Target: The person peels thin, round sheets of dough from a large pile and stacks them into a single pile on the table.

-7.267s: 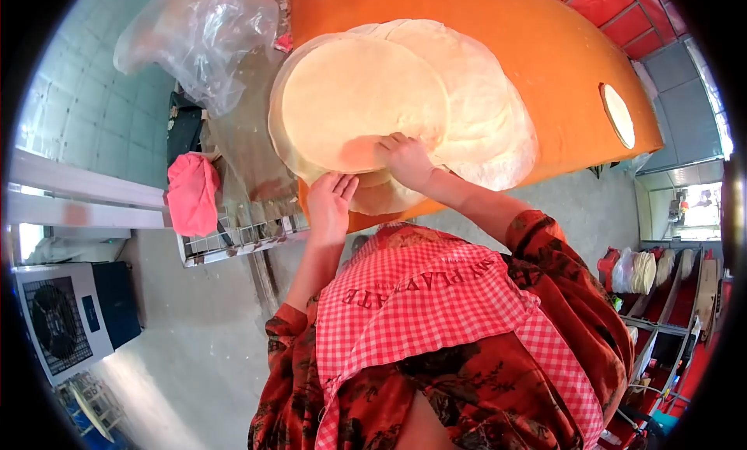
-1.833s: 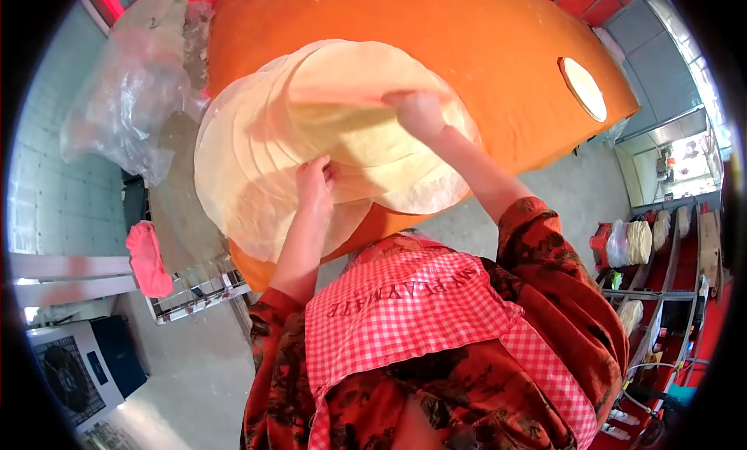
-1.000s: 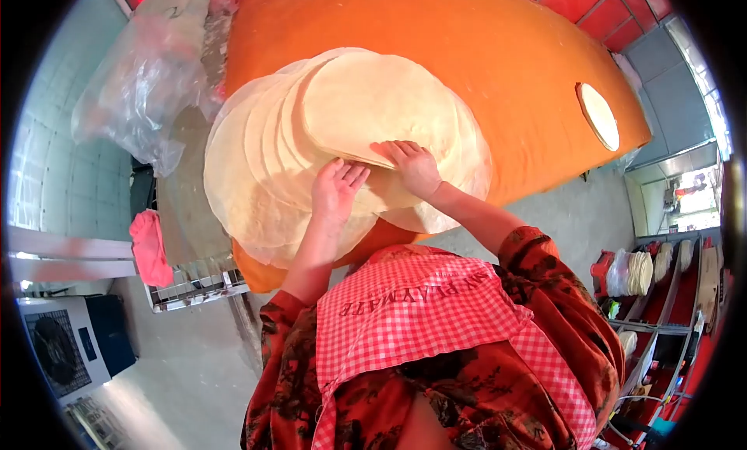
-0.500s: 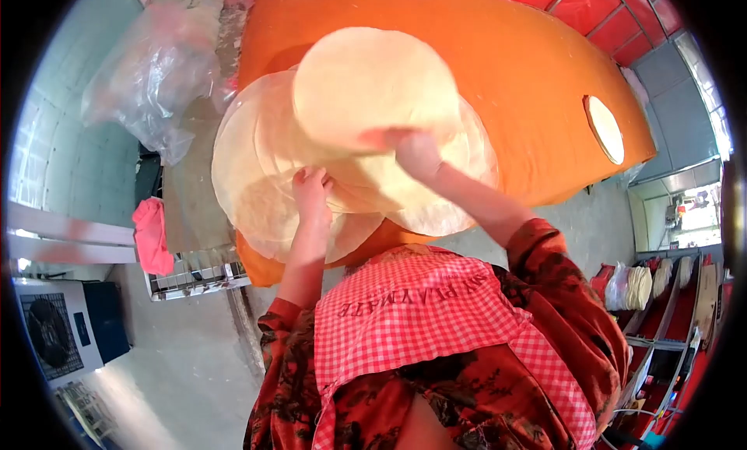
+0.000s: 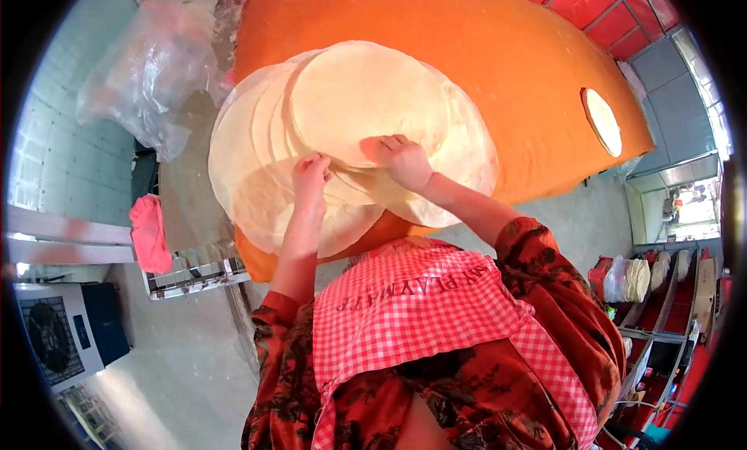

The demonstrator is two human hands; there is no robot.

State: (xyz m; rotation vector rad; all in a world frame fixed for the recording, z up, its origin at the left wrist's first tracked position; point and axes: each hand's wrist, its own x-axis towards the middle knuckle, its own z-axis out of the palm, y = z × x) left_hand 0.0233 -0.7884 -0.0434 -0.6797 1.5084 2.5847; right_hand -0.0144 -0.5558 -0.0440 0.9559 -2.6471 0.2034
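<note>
Thin, pale, round sheets (image 5: 241, 138), like flat dough wrappers, lie overlapped in a wide fan on an orange cloth. The topmost round sheet (image 5: 369, 96) rests over the middle of the fan, its near edge slightly raised. At that near edge my right hand (image 5: 405, 162) is closed, fingers pinched on the sheet. A reddish patch shows beside its fingertips. My left hand (image 5: 311, 177) is also closed, its thumb and fingertips pinched at the lower left edge of the top sheet; exactly how many layers it grips is hidden.
The orange cloth (image 5: 529, 100) covers a large padded surface. Another small pale round (image 5: 602, 123) lies at its right end. Clear plastic (image 5: 156, 76) and a pink cloth (image 5: 150, 233) are on the left. Racks with stacked rounds (image 5: 636, 280) stand at the right.
The top sheet, held up and blurred by motion before, has come down onto the fan. My right hand has moved slightly left and toward me; my left hand has shifted slightly up to the sheet's edge.
</note>
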